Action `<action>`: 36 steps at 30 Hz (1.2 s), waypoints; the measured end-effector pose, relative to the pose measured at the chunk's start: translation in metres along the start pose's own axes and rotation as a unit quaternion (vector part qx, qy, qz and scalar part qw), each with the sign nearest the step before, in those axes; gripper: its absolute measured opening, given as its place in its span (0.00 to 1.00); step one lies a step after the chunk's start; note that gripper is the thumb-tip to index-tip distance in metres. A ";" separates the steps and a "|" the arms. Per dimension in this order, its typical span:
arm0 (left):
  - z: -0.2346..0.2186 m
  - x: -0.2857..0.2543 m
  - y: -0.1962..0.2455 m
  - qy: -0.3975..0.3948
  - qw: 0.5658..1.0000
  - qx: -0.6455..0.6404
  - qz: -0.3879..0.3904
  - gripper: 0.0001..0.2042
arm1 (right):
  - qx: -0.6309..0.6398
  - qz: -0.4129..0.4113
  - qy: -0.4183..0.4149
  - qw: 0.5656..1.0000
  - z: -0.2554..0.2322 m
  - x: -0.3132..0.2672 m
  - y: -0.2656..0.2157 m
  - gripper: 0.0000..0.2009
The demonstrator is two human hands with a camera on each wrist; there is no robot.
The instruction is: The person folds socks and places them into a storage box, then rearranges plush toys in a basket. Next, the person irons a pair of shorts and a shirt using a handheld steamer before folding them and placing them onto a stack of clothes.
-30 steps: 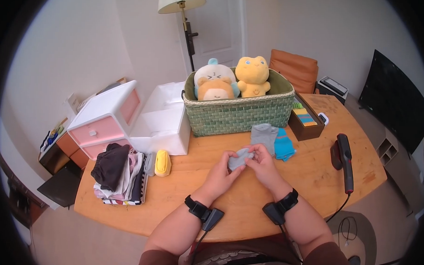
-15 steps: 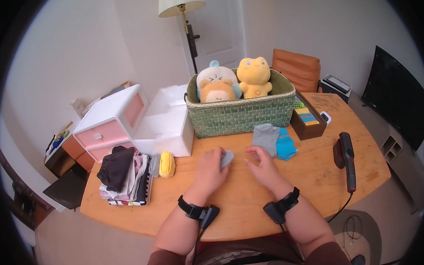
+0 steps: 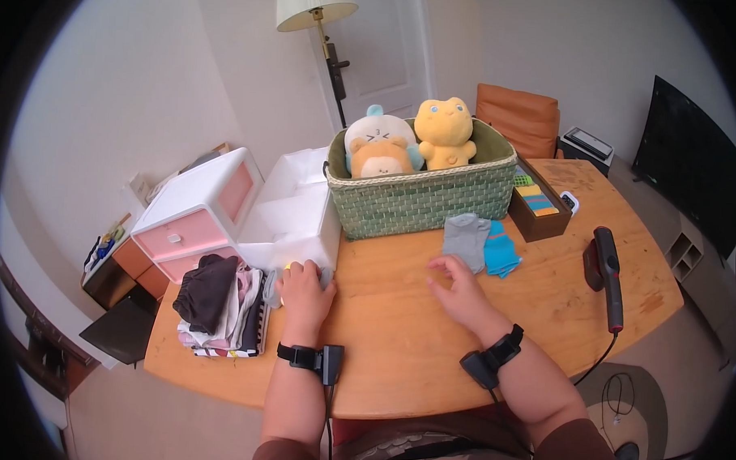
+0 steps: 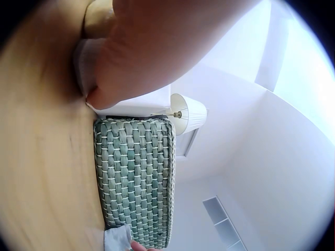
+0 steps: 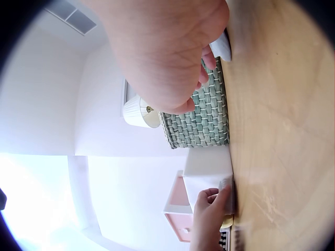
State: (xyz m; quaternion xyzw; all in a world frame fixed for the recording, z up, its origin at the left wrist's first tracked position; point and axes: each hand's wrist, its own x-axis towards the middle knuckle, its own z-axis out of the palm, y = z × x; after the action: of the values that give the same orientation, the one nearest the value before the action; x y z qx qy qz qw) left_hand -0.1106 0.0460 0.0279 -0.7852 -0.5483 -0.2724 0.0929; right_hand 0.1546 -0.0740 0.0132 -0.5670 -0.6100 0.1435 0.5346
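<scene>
My left hand [image 3: 305, 297] grips a small rolled grey sock [image 4: 86, 65] low over the table, beside a yellow rolled bundle [image 4: 99, 21]. That bundle is mostly hidden behind the hand in the head view. Another grey roll [image 3: 270, 290] lies just left of it, against the clothes stack. My right hand [image 3: 463, 294] holds nothing, its fingers loosely bent near a flat grey sock [image 3: 465, 240]. Blue socks [image 3: 502, 249] lie partly under that grey one.
A green woven basket [image 3: 422, 203] with plush toys stands at the back. White bins [image 3: 291, 227] and pink drawers [image 3: 194, 224] are on the left, behind stacked clothes [image 3: 219, 306]. A brown box [image 3: 538, 226] and a corded black-and-red appliance [image 3: 608, 279] sit on the right.
Both hands worked the grey sock together at first. Then the right hand let go, and the left carried the sock leftward to the yellow bundle. The right hand stayed about where it was.
</scene>
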 end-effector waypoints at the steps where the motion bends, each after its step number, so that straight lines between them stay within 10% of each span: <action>1: 0.001 0.001 0.000 0.006 1.000 0.009 -0.006 0.18 | 0.003 -0.003 0.002 1.000 -0.001 0.000 0.000 0.13; 14: 0.003 0.004 0.001 0.103 0.994 -0.019 0.001 0.19 | -0.266 -0.028 0.041 0.963 -0.020 0.003 0.023 0.17; 19: -0.014 -0.002 0.033 0.071 0.958 -0.261 0.095 0.13 | -0.334 0.024 -0.013 0.942 -0.026 0.002 0.024 0.16; 31: 0.002 -0.009 0.042 -0.029 0.915 -0.375 0.146 0.10 | -0.201 0.022 -0.128 0.971 -0.020 0.000 0.014 0.13; 36: 0.004 -0.009 0.041 -0.043 0.913 -0.377 0.151 0.10 | -0.182 0.063 -0.041 0.980 -0.020 0.004 0.013 0.15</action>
State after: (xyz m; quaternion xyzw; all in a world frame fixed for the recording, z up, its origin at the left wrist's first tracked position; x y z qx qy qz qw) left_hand -0.0740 0.0249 0.0262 -0.8462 -0.2835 -0.4075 -0.1935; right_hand 0.1788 -0.0754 0.0123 -0.6859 -0.6104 0.0866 0.3866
